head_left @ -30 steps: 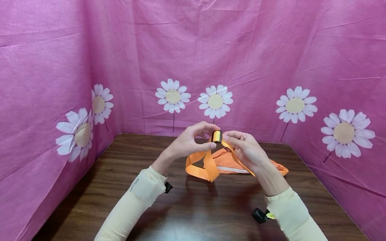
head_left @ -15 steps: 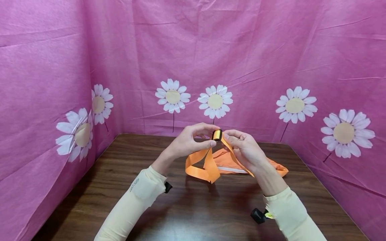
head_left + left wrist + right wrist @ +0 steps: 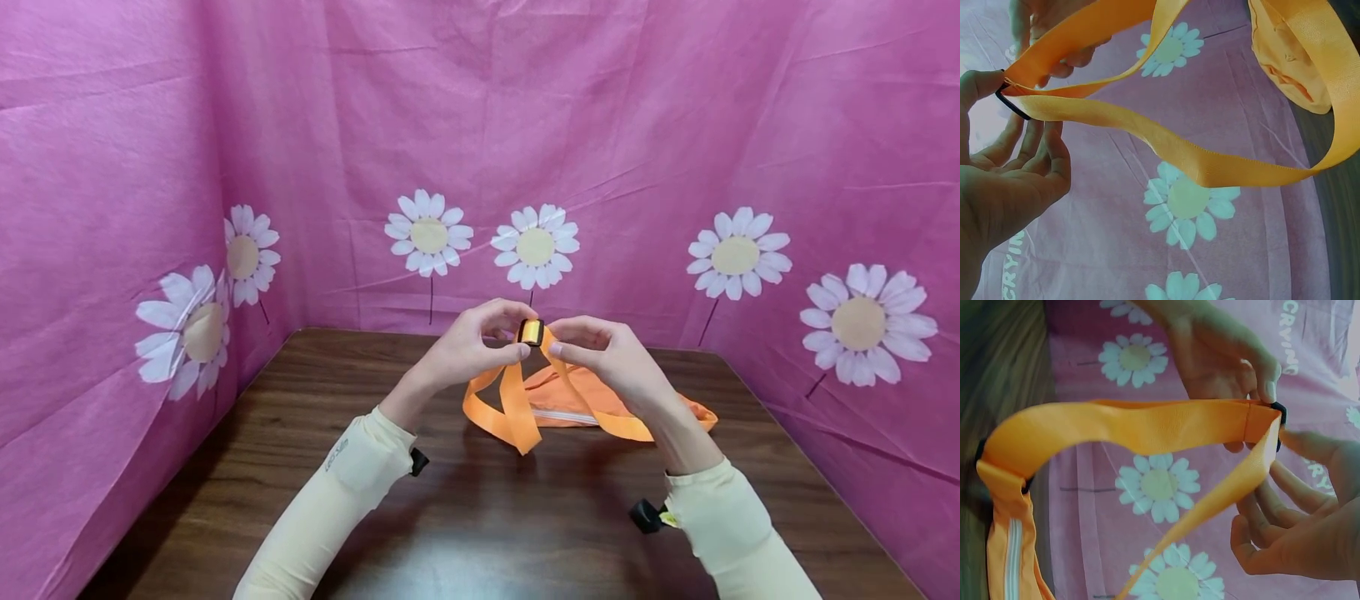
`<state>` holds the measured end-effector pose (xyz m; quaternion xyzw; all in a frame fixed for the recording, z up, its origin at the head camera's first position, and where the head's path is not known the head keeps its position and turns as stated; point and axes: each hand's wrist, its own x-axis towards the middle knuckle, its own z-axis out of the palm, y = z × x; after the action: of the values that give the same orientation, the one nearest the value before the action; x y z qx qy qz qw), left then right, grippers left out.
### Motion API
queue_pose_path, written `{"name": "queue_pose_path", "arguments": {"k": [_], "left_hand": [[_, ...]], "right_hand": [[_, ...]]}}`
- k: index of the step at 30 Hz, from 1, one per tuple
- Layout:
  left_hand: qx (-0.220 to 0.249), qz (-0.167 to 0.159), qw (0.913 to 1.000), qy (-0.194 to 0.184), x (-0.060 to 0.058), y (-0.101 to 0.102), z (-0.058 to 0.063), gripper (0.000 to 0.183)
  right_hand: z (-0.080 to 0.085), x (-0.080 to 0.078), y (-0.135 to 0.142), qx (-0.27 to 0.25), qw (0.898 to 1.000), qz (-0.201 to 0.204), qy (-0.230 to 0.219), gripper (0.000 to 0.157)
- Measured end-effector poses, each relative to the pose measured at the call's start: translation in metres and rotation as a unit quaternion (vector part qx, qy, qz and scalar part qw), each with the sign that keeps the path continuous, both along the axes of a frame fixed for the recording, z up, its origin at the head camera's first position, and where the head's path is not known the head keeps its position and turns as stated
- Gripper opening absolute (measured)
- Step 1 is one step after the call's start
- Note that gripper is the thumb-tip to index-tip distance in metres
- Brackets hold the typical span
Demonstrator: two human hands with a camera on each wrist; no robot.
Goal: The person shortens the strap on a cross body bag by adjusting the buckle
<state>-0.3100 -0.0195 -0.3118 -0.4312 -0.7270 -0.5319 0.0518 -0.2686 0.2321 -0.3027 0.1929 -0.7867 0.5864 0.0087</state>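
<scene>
In the head view, my left hand [image 3: 467, 348] pinches a black slide buckle [image 3: 532, 332] between thumb and fingers, above the table. An orange webbing strap [image 3: 517, 404] threads through the buckle and hangs below it in a loop. My right hand [image 3: 628, 367] pinches the strap just right of the buckle, its thumb in front. In the right wrist view, that thumb [image 3: 1316, 447] reaches the buckle's edge. Behind the strap lies an orange pouch [image 3: 581, 392] with a white zipper [image 3: 1014, 559], partly hidden by my right hand and wrist. A second black fitting [image 3: 981, 452] joins strap and pouch.
The dark wood table [image 3: 450, 517] extends under both arms. A pink curtain [image 3: 487, 125] printed with white daisies encloses the back and sides. Small black wrist devices [image 3: 647, 517] hang from the cream sleeves [image 3: 367, 467].
The buckle and left hand have shifted slightly left. My right fingers have changed their hold at the strap beside the buckle, and the strap length under that hand now curves more slackly.
</scene>
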Motion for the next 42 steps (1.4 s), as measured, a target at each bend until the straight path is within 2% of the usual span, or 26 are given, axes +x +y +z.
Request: {"name": "queue_pose_path", "arguments": {"k": [4,7,11,18,26,31,36,42], "left_hand": [[0.0,0.006,0.9999,-0.009,-0.003,-0.001,-0.002,0.041],[0.005,0.001,0.9997,-0.023,-0.006,-0.002,-0.002,0.041],[0.018,-0.019,0.9981,-0.055,-0.007,-0.002,-0.003,0.042],[0.026,-0.055,0.9925,-0.106,-0.009,-0.001,0.0,0.045],[0.013,-0.054,0.9899,-0.13,-0.011,0.0,0.003,0.048],[0.014,-0.059,0.9873,-0.147,-0.01,0.0,0.002,0.048],[0.029,-0.06,0.9846,-0.162,-0.009,-0.001,0.0,0.047],[0.024,-0.056,0.9857,-0.157,-0.008,-0.002,-0.003,0.05]], "right_hand": [[-0.001,-0.003,-0.004,0.055,0.998,-0.001,0.035,0.048],[-0.002,-0.005,-0.008,0.076,0.994,-0.016,0.072,0.048],[-0.002,-0.005,-0.013,0.085,0.99,-0.037,0.11,0.046],[-0.002,-0.005,-0.014,0.098,0.983,-0.056,0.143,0.046],[-0.001,-0.006,-0.013,0.118,0.973,-0.073,0.184,0.045],[-0.003,-0.003,-0.012,0.112,0.967,-0.078,0.213,0.041],[-0.004,0.0,-0.012,0.096,0.962,-0.093,0.237,0.03],[-0.007,0.001,-0.014,0.107,0.948,-0.08,0.288,0.019]]}}
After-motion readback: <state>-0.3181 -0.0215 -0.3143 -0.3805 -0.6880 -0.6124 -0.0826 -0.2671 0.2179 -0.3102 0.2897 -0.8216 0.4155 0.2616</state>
